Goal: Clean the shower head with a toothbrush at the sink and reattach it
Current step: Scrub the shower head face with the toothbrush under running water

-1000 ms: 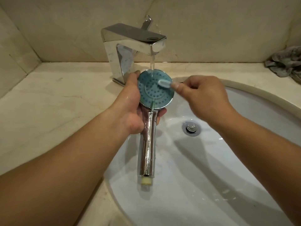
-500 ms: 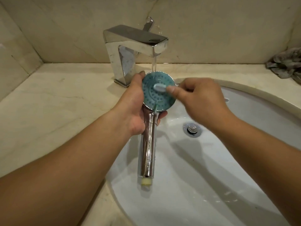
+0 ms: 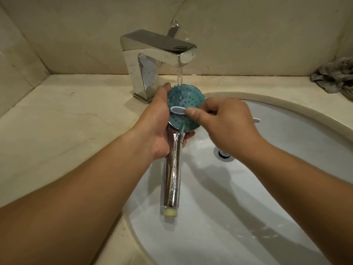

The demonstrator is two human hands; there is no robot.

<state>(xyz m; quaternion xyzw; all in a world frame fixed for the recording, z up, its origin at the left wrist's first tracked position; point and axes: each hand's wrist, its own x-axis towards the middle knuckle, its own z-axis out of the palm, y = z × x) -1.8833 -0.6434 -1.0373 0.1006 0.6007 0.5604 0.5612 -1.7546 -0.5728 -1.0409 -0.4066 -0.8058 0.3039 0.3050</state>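
Over the sink (image 3: 286, 119), the shower head (image 3: 186, 96) is held face up under the tap (image 3: 152, 54). Water is running from the spout onto the far edge of the blue nozzle face. The neck, where chrome handle meets head, is gripped by the left hand (image 3: 154, 127): thumb laid along the left rim of the face, fingers curled underneath, fingertips just showing at the right of the neck. The handle points back toward the camera, with its pale threaded end hanging above the basin. The toothbrush (image 3: 178, 109) is pinched by the right hand (image 3: 227, 125) between thumb and curled fingers; only the white brush head is visible, lying flat across the middle of the nozzle face, bristles down. The rest of the brush is hidden by the hand. The drain (image 3: 224, 154) is partly covered by the right wrist. A crumpled grey cloth (image 3: 336, 77) is lying on the counter (image 3: 66, 121), far right, well apart from the sink work.
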